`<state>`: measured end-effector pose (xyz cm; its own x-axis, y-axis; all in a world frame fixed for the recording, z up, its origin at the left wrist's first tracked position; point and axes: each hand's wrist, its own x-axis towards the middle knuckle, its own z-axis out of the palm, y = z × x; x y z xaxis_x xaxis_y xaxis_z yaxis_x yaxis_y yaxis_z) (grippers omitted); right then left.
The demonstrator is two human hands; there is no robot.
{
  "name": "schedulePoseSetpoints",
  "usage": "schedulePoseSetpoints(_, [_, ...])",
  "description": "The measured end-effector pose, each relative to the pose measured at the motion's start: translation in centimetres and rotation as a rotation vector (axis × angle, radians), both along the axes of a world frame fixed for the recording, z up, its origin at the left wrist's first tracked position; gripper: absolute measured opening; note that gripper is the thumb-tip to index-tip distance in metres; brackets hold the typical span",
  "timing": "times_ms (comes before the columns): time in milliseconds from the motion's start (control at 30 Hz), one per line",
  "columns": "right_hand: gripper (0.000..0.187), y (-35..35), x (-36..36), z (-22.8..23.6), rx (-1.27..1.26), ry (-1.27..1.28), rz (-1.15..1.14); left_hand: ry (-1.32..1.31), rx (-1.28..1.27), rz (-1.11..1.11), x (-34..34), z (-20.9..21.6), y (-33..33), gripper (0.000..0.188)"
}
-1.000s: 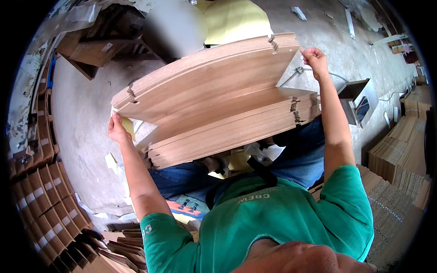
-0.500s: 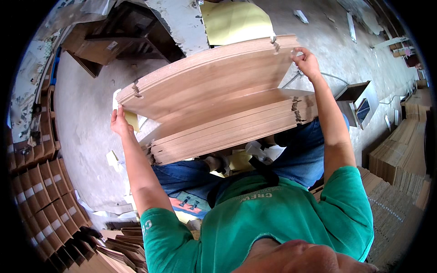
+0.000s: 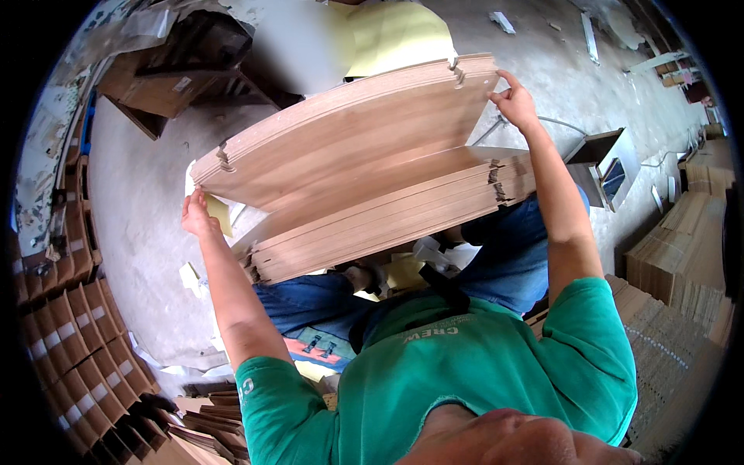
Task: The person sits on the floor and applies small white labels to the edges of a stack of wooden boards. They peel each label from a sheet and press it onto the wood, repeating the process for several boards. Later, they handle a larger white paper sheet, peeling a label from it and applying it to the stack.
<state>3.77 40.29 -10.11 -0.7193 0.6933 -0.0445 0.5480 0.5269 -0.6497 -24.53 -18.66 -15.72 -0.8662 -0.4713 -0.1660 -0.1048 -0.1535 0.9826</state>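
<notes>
The fingertips of the left hand (image 3: 200, 213) sit close together at the left end of the raised boards (image 3: 349, 139); whether they are clamped there I cannot tell. The thumb and forefinger of the right hand (image 3: 513, 102) stand apart at the right end, at the upper corner; a firm pinch cannot be made out. A wedge of open room lies between the raised boards and the lower stack of boards (image 3: 380, 225), which rests across the legs in blue jeans (image 3: 523, 267). Beyond the left hand stretches concrete floor (image 3: 143, 209), with compartmented brown shelving (image 3: 85, 341) well apart. To the right of the right forearm are an open box-like frame (image 3: 608, 170) and, farther out, piled boards (image 3: 682, 240).

The raised boards are light brown, with a faintly streaked broad face and layered top edges, notched near both ends. They tilt up and away from the person, their bottom edge along the far side of the lower stack, whose layered near edge has dark, jagged notches.

The raised boards span between the two hands; the lower stack lies below and between the forearms. A yellow sheet (image 3: 399, 35) lies past the top edge.
</notes>
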Motion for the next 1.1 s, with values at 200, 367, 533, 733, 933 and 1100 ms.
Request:
schedulePoseSetpoints(200, [0.028,1.5,1.3,1.2,-0.902,0.470,-0.115,-0.078,-0.046,-0.015,0.2,-0.1,-1.8,0.040])
schedulePoseSetpoints(367, [0.025,2.3,1.7,3.1,-1.029,0.564,-0.010,-0.139,-0.128,-0.113,0.6,1.3,-2.3,0.047])
schedulePoseSetpoints(533, [0.030,1.7,0.2,2.6,-0.788,0.438,0.037,-0.269,-0.394,-0.251,1.7,4.4,-3.2,0.051])
schedulePoseSetpoints(733, [0.034,1.3,-2.4,-3.3,-0.297,0.424,-0.062,-0.227,-0.266,-0.187,-0.6,2.6,-2.7,0.071])
schedulePoseSetpoints(933, [0.031,1.3,-3.5,-5.6,0.031,0.497,-0.128,-0.077,-0.244,-0.121,-0.7,0.1,0.9,0.051])
schedulePoseSetpoints(1100, [0.031,3.5,-0.4,-4.1,0.181,0.212,-0.211,-0.032,-0.184,-0.091,0.8,0.5,0.9,0.039])
